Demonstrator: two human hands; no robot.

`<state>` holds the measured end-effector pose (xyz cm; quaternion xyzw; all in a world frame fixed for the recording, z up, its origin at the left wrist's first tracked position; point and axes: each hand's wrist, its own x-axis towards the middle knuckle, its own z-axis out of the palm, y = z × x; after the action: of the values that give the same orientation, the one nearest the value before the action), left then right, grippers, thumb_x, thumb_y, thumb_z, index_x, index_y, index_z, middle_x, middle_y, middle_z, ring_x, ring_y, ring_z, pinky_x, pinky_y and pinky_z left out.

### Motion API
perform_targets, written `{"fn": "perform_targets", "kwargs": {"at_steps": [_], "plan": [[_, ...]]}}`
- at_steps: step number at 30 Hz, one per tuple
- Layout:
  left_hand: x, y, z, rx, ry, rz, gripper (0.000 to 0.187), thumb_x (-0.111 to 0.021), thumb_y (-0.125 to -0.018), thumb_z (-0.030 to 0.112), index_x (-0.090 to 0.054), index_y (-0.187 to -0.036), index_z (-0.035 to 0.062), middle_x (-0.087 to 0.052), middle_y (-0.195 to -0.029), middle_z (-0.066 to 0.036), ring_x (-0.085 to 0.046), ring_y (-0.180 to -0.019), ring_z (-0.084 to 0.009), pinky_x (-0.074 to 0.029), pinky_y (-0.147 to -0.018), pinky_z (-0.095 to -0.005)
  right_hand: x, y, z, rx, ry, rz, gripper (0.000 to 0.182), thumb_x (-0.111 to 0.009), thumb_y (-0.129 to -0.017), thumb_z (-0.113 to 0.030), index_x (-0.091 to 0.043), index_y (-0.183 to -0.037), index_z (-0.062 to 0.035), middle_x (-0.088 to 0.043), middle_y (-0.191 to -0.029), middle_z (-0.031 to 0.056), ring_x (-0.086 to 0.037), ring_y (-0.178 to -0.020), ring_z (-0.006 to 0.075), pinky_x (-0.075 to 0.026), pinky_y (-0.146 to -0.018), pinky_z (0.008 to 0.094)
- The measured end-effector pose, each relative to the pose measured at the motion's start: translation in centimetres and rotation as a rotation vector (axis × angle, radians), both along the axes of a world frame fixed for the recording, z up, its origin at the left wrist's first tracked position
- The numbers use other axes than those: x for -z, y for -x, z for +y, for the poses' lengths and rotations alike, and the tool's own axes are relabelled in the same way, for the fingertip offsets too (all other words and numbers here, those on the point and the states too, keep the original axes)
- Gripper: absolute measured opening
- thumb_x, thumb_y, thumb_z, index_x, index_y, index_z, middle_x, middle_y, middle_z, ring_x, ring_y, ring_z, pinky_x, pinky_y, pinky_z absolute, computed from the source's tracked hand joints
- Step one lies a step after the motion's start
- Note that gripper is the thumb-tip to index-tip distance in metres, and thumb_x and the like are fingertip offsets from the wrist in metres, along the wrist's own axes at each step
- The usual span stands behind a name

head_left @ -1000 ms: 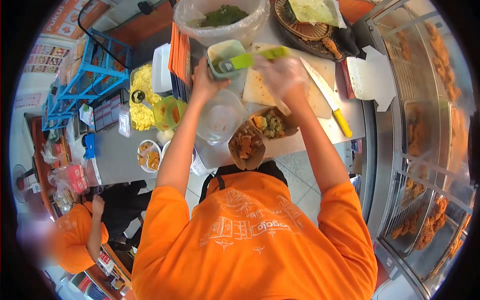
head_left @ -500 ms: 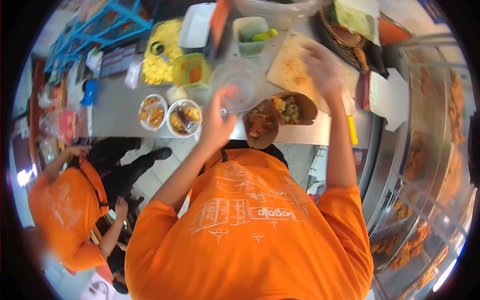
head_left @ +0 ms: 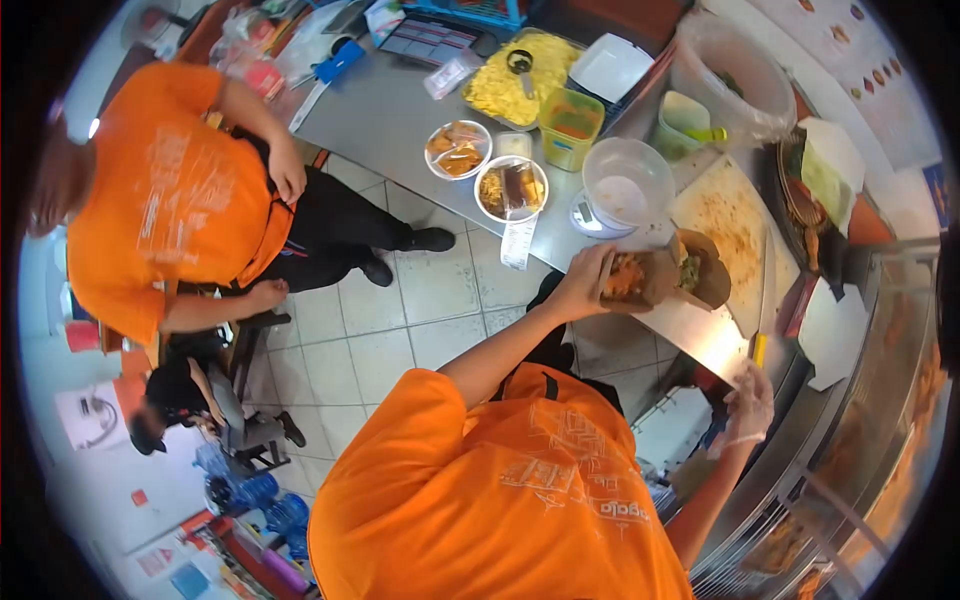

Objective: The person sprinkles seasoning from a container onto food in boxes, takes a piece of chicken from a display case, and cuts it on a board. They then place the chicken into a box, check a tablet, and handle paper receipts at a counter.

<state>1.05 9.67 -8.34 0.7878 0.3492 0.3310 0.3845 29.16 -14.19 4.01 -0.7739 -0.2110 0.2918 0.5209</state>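
Note:
My left hand grips the side of a brown paper box with orange-red food in it, at the counter's front edge. A second brown box with green and pale food stands against it on the right. My right hand, in a clear glove, is near the yellow knife handle, its fingers curled; what they hold, if anything, is too small to make out. The blade lies along a stained cutting board. Behind the boxes a clear round bowl rests on a white scale.
Two round food bowls, a tray of yellow food and a green-yellow tub stand to the left. A co-worker stands at far left. The glass food case is at right.
The view has swung to the left. My left hand has gone from beside the clear bowl to the brown box. My right hand has left the cutting board for the counter's front right.

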Motion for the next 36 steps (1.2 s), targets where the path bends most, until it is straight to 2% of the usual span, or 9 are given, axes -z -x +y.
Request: {"fn": "perform_targets", "kwargs": {"at_steps": [5,8,15,18,19,24,26,30,36], "plan": [[0.0,4.4,-6.0,0.019,0.348,-0.34,0.091,-0.09,-0.065,0.008,-0.032,-0.135,0.0044,-0.043,-0.132,-0.016,-0.049,-0.125,-0.0253,-0.043,-0.103,-0.0381,0.8,-0.6,-0.9,-0.005,0.008,0.049,0.032,-0.067,-0.095,-0.022,-0.064,-0.12,-0.0024,-0.068,-0.085,0.0055,-0.056,-0.052,0.0075,-0.038,-0.043,0.0197],[-3.6,8.0,-7.0,-0.072,0.303,-0.249,0.096,-0.085,-0.064,0.003,-0.025,-0.139,0.0014,-0.036,-0.135,-0.016,-0.04,-0.13,-0.027,-0.035,-0.111,-0.0398,-0.3,0.7,1.3,-0.06,-0.003,0.048,0.03,-0.067,-0.095,-0.019,-0.064,-0.119,-0.0017,-0.069,-0.087,0.007,-0.057,-0.052,0.0083,-0.039,-0.044,0.0197],[-10.3,16.0,-1.5,-0.316,0.344,-0.308,0.079,-0.08,-0.081,0.015,-0.032,-0.142,0.0006,-0.045,-0.14,-0.012,-0.048,-0.129,-0.0222,-0.042,-0.107,-0.0369,-3.3,4.6,9.0,-0.244,-0.221,0.048,0.031,-0.066,-0.095,-0.023,-0.062,-0.117,-0.0016,-0.069,-0.09,0.0095,-0.06,-0.058,0.011,-0.041,-0.048,0.0208],[-12.7,18.0,3.5,-0.362,-0.066,-0.482,0.075,-0.079,-0.081,0.013,-0.035,-0.141,-0.0008,-0.048,-0.138,-0.01,-0.049,-0.128,-0.0214,-0.042,-0.106,-0.0373,-4.0,5.5,11.5,-0.281,-0.277,-0.058,0.032,-0.067,-0.095,-0.024,-0.062,-0.117,-0.0016,-0.069,-0.089,0.0099,-0.059,-0.058,0.0106,-0.041,-0.048,0.0209],[-11.3,20.3,4.1,-0.449,0.455,-0.449,0.074,-0.079,-0.081,0.01,-0.035,-0.14,-0.0013,-0.052,-0.135,-0.01,-0.053,-0.124,-0.02,-0.045,-0.103,-0.0364,-4.7,6.2,12.3,-0.263,-0.281,-0.05,0.032,-0.067,-0.095,-0.023,-0.062,-0.118,-0.0017,-0.069,-0.089,0.01,-0.058,-0.057,0.0104,-0.04,-0.047,0.021],[-10.9,28.1,14.0,-0.48,0.15,-0.331,0.088,-0.08,-0.074,-0.001,-0.022,-0.14,0.0022,-0.043,-0.135,-0.012,-0.05,-0.124,-0.0199,-0.046,-0.102,-0.0329,-5.7,10.2,17.7,-0.256,-0.313,-0.073,0.035,-0.069,-0.094,-0.026,-0.062,-0.12,-0.0036,-0.068,-0.088,0.0072,-0.052,-0.058,0.0082,-0.04,-0.051,0.0202],[-9.6,30.8,18.1,-0.516,0.09,-0.313,0.069,-0.08,-0.079,0.004,-0.04,-0.135,-0.0022,-0.055,-0.131,-0.01,-0.057,-0.116,-0.0189,-0.049,-0.096,-0.0324,-7.6,13.1,19.4,-0.149,-0.153,-0.062,0.034,-0.07,-0.093,-0.026,-0.062,-0.119,-0.0049,-0.068,-0.088,0.0061,-0.052,-0.058,0.0075,-0.039,-0.051,0.0205],[-9.7,33.0,23.6,-0.442,0.164,-0.417,0.068,-0.079,-0.078,0.001,-0.042,-0.135,-0.0023,-0.054,-0.131,-0.011,-0.054,-0.121,-0.0188,-0.047,-0.101,-0.0328,-6.9,15.8,21.9,-0.21,-0.188,-0.08,0.026,-0.066,-0.095,-0.019,-0.063,-0.118,-0.0055,-0.069,-0.088,0.0058,-0.053,-0.055,0.0071,-0.038,-0.047,0.02],[-0.2,39.1,32.3,-0.663,0.076,-0.466,0.083,-0.08,-0.075,0.002,-0.03,-0.142,0.0005,-0.048,-0.134,-0.012,-0.056,-0.116,-0.0225,-0.049,-0.098,-0.0346,-4.9,17.5,22.0,-0.161,-0.114,-0.029,0.021,-0.063,-0.095,-0.013,-0.063,-0.115,-0.0052,-0.069,-0.091,0.0075,-0.056,-0.056,0.0097,-0.041,-0.047,0.0206]]}}
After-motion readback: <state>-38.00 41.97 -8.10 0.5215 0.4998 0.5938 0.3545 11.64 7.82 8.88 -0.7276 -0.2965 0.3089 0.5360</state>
